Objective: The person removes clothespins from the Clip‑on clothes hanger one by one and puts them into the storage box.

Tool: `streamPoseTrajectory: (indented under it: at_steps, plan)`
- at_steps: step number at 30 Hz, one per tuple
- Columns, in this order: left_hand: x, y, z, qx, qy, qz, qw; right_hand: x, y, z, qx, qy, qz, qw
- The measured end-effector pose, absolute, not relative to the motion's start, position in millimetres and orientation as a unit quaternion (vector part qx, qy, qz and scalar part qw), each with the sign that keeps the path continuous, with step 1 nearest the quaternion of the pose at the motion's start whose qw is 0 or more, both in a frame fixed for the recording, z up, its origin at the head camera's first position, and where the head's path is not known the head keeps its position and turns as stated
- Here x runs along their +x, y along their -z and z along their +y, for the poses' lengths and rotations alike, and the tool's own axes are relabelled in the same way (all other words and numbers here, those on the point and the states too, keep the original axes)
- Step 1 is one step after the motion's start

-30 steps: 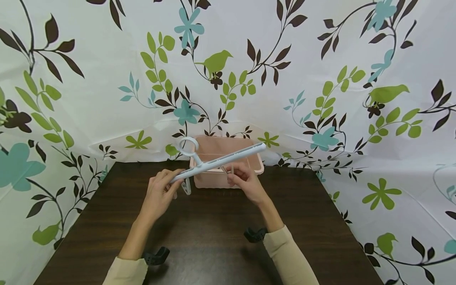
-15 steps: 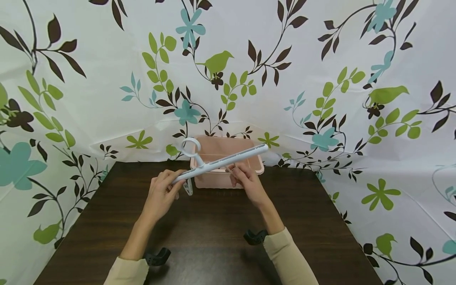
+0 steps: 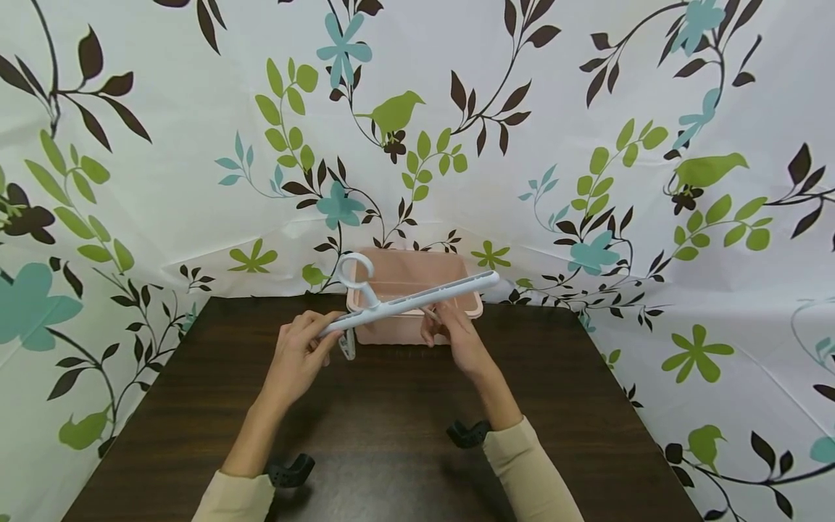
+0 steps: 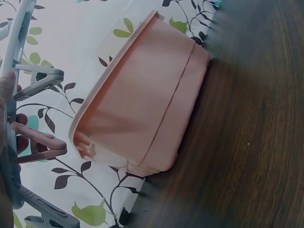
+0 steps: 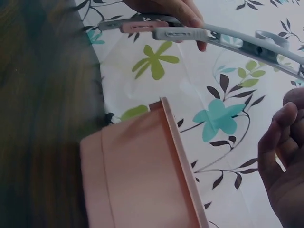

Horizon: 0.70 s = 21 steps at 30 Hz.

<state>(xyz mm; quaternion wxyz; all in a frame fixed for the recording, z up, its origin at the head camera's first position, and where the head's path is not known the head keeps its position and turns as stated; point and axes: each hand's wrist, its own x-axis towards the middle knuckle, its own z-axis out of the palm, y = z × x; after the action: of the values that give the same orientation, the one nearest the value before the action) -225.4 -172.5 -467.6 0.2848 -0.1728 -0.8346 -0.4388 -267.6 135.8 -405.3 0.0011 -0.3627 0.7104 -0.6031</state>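
Note:
A pale blue clothes hanger (image 3: 424, 296) is held tilted above the table, its right end higher and its hook to the upper left. My left hand (image 3: 295, 359) grips the left end between thumb and fingers. Near that hand, a grey clothespin (image 4: 40, 83), a pink clothespin (image 4: 40, 140) and a blue-grey clothespin (image 4: 52, 211) hang from the bar. Under the right half of the bar, my right hand (image 3: 464, 341) pinches a small light clothespin (image 3: 430, 314), mostly hidden by the fingers. In the right wrist view, its curled fingers (image 5: 280, 137) show below the bar.
Behind the hanger, a pink plastic basket (image 3: 391, 331) stands at the table's far edge. The dark wooden table (image 3: 391, 435) ends against a white cloth (image 3: 496, 181) with leaf and bird prints. Black wrist devices (image 3: 291, 471) sit at both cuffs.
The hanger has shifted slightly right and its right end has dipped a little. My right hand has moved slightly right and closer under the bar, bringing the small clothespin with it.

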Motion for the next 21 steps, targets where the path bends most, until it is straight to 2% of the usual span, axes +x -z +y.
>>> streamPoseTrajectory:
  at_steps: [6, 21]
  plan:
    - [-226, 466, -172, -0.184, 0.433, -0.836, 0.283, -269, 402, 144, -0.368, 0.590, 0.718, 0.024]
    - [-226, 466, -167, -0.190, 0.432, -0.831, 0.295, -268, 401, 147, -0.358, 0.592, 0.722, 0.015]
